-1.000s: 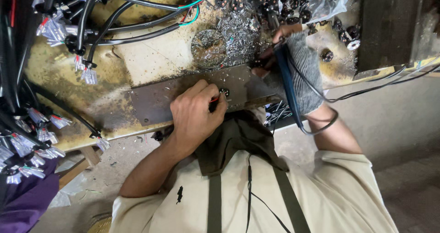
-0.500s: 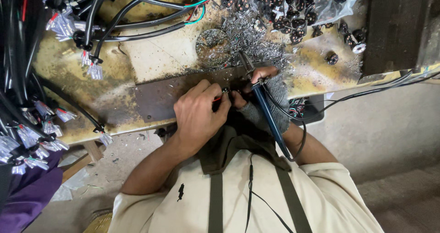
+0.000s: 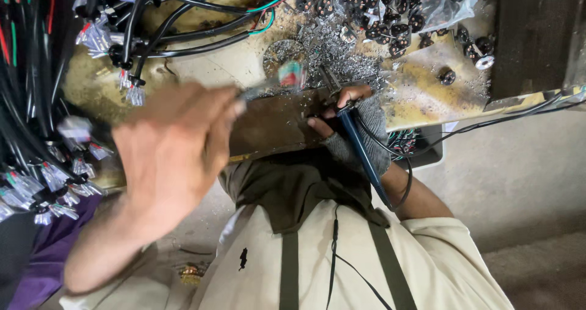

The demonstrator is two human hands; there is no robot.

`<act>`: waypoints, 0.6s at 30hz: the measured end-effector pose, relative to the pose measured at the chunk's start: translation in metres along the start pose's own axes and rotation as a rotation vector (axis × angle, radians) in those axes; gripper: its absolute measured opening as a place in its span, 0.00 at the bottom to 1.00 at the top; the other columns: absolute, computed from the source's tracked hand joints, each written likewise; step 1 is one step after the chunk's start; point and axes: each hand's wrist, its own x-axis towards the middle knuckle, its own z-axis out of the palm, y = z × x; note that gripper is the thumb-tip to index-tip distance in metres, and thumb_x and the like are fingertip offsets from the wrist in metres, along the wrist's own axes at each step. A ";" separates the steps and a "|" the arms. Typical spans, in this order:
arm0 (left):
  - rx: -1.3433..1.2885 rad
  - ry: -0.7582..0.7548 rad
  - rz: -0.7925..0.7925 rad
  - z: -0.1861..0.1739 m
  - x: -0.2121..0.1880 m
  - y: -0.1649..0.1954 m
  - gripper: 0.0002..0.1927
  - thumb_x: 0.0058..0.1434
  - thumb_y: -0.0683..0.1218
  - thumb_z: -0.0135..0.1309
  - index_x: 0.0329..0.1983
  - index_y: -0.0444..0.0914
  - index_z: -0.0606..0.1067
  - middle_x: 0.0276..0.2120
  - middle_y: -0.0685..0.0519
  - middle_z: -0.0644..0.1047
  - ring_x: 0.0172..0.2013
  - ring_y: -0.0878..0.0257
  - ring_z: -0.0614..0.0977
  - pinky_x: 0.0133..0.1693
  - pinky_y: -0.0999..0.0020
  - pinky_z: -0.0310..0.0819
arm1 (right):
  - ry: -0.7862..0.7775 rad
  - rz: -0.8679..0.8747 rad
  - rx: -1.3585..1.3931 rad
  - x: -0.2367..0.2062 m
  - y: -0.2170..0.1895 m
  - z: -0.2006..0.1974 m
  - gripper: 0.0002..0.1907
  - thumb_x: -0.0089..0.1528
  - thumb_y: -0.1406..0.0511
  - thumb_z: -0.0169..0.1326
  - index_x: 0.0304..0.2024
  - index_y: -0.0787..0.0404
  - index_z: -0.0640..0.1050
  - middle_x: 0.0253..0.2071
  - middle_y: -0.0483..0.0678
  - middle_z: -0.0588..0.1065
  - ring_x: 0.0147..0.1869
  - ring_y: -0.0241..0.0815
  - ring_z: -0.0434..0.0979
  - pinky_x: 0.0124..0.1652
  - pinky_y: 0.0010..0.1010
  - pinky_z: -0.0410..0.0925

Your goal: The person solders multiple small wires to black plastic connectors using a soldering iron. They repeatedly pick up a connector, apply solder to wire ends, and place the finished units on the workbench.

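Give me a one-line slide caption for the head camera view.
Gloved right hand holds a blue-handled soldering iron at a cluttered workbench while the blurred left hand lifts a wire.

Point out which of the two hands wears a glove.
The right hand, which grips the blue-handled soldering iron at the bench edge. A grey fingerless glove covers it, while the left hand, blurred and raised over the bench, is bare.

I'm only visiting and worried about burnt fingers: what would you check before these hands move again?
1. Right hand grips the blue-handled iron firmly: ok.
2. Left hand steady: not ok, motion-blurred above the bench.
3. What the left hand holds: cannot tell, too blurred.
4. Dark metal plate bare in the middle: ok.
5. Black cord free of snags: cannot tell; it loops by the forearm.
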 end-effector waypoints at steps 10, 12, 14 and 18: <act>0.749 0.298 -0.814 0.018 -0.002 -0.040 0.29 0.66 0.56 0.66 0.60 0.31 0.73 0.49 0.41 0.77 0.43 0.47 0.81 0.39 0.53 0.73 | 0.080 -0.002 -0.125 -0.002 0.001 0.006 0.27 0.60 0.70 0.70 0.47 0.58 0.63 0.38 0.44 0.66 0.41 0.36 0.69 0.45 0.29 0.66; 0.965 0.151 -0.891 0.028 -0.033 -0.069 0.26 0.62 0.61 0.67 0.43 0.34 0.77 0.36 0.47 0.80 0.33 0.53 0.83 0.30 0.56 0.72 | 0.069 -0.053 -0.137 -0.001 -0.001 0.006 0.26 0.61 0.70 0.70 0.47 0.58 0.63 0.37 0.44 0.66 0.40 0.36 0.68 0.44 0.30 0.66; 1.127 0.193 -0.686 0.040 -0.056 -0.088 0.19 0.57 0.58 0.70 0.34 0.40 0.78 0.29 0.53 0.80 0.27 0.57 0.82 0.26 0.63 0.71 | 0.049 -0.066 -0.154 0.001 -0.004 0.006 0.26 0.61 0.70 0.70 0.47 0.58 0.63 0.37 0.44 0.66 0.40 0.37 0.68 0.44 0.30 0.66; 0.956 0.148 -0.706 0.051 -0.069 -0.098 0.19 0.66 0.57 0.69 0.32 0.40 0.78 0.30 0.51 0.80 0.25 0.56 0.81 0.24 0.61 0.68 | 0.045 -0.046 -0.100 0.003 -0.010 0.004 0.25 0.62 0.69 0.68 0.48 0.59 0.63 0.39 0.45 0.67 0.41 0.37 0.69 0.44 0.30 0.66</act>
